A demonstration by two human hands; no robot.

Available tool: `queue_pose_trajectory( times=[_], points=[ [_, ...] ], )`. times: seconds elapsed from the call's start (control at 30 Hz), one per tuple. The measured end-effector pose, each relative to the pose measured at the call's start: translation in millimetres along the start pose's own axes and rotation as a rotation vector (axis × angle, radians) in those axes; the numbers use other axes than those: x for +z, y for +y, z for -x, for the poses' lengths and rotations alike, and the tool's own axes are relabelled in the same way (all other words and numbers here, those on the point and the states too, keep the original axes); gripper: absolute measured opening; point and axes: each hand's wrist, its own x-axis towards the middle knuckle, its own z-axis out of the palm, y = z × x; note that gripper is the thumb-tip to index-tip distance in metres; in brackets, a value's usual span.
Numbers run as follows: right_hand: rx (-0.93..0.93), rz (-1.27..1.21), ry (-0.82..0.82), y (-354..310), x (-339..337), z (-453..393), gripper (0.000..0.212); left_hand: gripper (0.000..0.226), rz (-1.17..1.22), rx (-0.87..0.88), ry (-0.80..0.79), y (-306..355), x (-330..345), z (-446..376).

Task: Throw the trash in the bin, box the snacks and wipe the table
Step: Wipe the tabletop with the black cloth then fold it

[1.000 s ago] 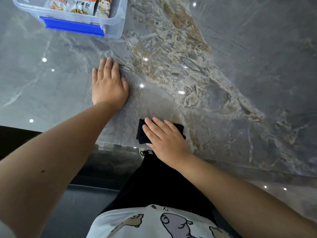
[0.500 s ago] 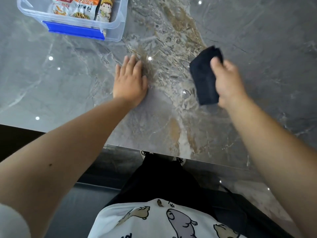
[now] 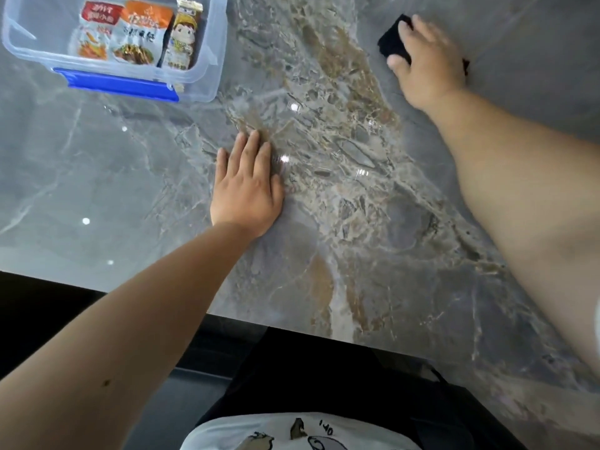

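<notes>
Cloth: a dark cleaning cloth (image 3: 391,43) lies on the counter at the far right, mostly covered by the right hand; only its left corner and a sliver past the wrist show.
Right hand: the right hand (image 3: 428,60) is pressed palm-down on the cloth, arm stretched well forward; the fingers (image 3: 407,27) lie spread flat over it rather than curled, pinning it to the surface, not pinching it.
How the cloth handles: it looks soft, limp and light, so I judge it will bunch or slide out unless the whole palm bears down; flat pressure through the middle suits wiping, while a pinch at the exposed corner suits lifting it.
Left hand: the left hand (image 3: 246,186) rests flat on the counter near the middle, fingers extended and together, holding nothing; it looks like a brace.
Counter: the grey marble-patterned counter (image 3: 97,164) is glossy with light reflections; no loose trash shows on the visible part.
Snack box: a clear plastic box (image 3: 207,60) with a blue latch sits at the far left, well apart from both hands, holding three snack packets (image 3: 143,34); no lid is seen on it.
Stage: boxing appears done, wiping in hand.
</notes>
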Motion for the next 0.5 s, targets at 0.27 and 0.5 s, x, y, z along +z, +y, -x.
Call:
queue_pose_trajectory(
  times=[0.27, 0.5],
  points=[
    [-0.254, 0.061, -0.124, -30.2, 12.6, 100.7, 0.053, 0.056, -0.001, -0.001, 0.007, 0.3, -1.9, -0.2],
    [-0.386, 0.076, -0.189, -82.0, 37.0, 242.8, 0.051, 0.058, 0.002, -0.003, 0.011, 0.7, -2.0, -0.7]
  ],
)
